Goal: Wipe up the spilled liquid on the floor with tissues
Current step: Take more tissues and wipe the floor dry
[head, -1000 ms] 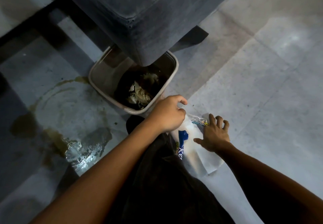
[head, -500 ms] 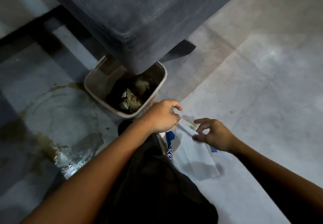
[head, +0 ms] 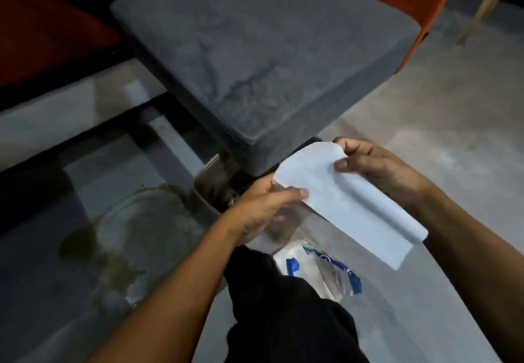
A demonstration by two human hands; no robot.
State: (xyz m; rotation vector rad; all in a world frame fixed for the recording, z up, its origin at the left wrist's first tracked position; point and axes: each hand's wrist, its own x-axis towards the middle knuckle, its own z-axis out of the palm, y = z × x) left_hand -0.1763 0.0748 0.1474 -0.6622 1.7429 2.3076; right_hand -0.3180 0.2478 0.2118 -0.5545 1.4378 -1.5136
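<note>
Hands at frame centre pinch a folded white tissue (head: 348, 201): left hand (head: 263, 209) grips its near edge, right hand (head: 377, 169) its top. Brown spilled liquid (head: 119, 249) spreads lower left, beside the tan plastic bin (head: 202, 192); the clear blue-printed tissue packet (head: 320, 272) lies below.

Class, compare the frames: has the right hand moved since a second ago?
Yes. The right hand has risen off the tissue pack on the floor and now grips a tissue near the grey cushion's corner.

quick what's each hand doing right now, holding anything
Left hand: closed, pinching the near left edge of the white tissue.
Right hand: closed, gripping the same tissue's top corner between thumb and fingers.
</note>
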